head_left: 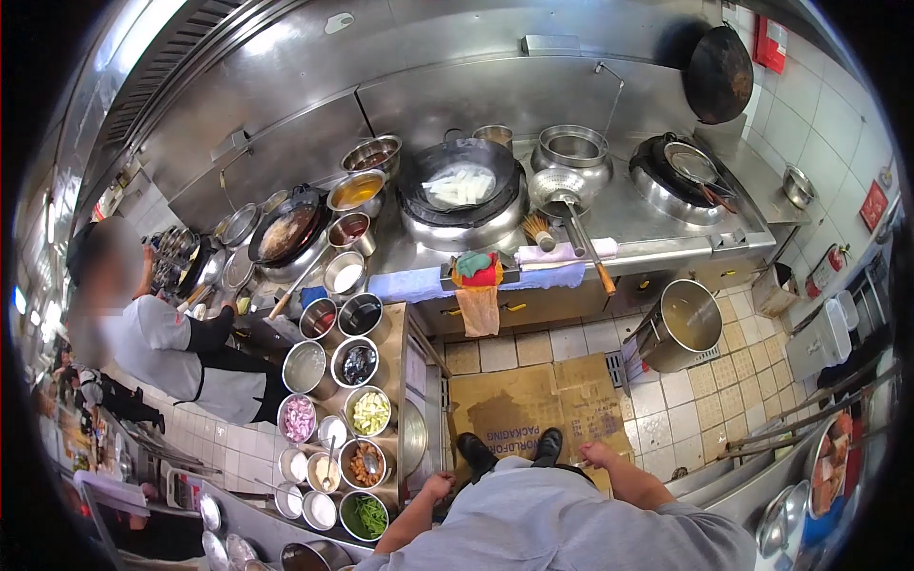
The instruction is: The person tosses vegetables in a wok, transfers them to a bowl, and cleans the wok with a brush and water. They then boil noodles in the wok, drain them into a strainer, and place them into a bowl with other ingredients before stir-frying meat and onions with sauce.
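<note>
My left hand (440, 485) hangs low beside the counter of metal pots, its fingers curled in and nothing visible in them. It is nearest to a pot of chopped green vegetables (366, 515) and a pot of brown pieces with a spoon (366, 463). On the other side of my body, my right hand (599, 455) hangs over the cardboard (533, 404) on the floor, loosely closed with no object showing. In front of me, a large wok (447, 157) on the stove holds pale, long pieces in whitish liquid.
A skimmer and ladle (581, 224) rest across a metal pot, handles overhanging the stove edge. A tall stockpot (689, 319) stands on the floor at right. To the left, a co-worker (181, 343) stands by another wok (286, 233). Cloths (476, 285) hang on the stove front.
</note>
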`<action>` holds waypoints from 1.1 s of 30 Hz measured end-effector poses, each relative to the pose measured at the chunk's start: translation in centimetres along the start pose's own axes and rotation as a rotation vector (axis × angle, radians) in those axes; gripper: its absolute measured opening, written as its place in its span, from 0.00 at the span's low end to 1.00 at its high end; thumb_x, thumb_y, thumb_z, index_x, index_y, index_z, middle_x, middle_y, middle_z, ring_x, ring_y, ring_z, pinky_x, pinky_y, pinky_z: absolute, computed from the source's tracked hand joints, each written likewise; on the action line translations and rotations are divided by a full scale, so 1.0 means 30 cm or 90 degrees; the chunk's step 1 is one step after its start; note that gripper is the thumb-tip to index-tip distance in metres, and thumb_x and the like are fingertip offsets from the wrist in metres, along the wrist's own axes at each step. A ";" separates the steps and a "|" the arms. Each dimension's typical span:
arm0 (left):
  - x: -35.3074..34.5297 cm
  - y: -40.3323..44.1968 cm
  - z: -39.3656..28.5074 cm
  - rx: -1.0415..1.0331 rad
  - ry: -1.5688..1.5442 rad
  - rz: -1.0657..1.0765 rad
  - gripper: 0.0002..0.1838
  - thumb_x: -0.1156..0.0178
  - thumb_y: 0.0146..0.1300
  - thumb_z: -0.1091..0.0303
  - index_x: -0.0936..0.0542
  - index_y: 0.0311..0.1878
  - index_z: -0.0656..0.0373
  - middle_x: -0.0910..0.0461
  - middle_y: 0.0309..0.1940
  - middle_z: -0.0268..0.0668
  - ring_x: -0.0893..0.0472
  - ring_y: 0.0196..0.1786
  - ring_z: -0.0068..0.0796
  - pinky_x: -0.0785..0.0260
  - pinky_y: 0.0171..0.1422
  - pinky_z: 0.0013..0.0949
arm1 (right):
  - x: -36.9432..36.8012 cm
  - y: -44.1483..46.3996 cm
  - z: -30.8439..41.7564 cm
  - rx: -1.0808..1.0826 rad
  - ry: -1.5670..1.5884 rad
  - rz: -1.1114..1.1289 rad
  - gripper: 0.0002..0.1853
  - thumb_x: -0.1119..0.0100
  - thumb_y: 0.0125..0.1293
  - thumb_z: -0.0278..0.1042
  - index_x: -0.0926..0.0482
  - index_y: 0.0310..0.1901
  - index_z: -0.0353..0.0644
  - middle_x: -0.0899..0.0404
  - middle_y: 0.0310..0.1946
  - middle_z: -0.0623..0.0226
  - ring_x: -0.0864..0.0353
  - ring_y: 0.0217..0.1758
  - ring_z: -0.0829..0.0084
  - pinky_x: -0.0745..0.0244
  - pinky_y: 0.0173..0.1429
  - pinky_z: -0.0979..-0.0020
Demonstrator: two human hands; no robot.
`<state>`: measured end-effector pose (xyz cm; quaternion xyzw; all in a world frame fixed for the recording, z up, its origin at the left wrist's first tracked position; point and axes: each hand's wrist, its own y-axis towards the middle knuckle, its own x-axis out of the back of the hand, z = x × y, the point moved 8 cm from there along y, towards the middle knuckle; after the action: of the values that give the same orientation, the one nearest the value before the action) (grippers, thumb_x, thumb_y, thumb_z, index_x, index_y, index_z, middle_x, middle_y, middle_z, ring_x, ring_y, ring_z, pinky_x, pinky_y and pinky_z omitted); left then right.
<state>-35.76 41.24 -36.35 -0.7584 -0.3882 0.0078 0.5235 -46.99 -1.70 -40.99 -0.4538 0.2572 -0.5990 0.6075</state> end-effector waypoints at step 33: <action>0.034 -0.004 -0.032 -0.067 0.044 -0.018 0.14 0.51 0.61 0.68 0.22 0.46 0.59 0.19 0.39 0.39 0.20 0.39 0.31 0.27 0.43 0.32 | 0.017 0.029 0.036 0.031 -0.037 0.000 0.15 0.54 0.66 0.42 0.25 0.51 0.53 0.23 0.32 0.67 0.26 0.24 0.76 0.31 0.23 0.72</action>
<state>-34.73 41.09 -35.41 -0.7791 -0.3804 -0.0458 0.4961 -45.57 -2.06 -41.13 -0.4558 0.2247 -0.5918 0.6257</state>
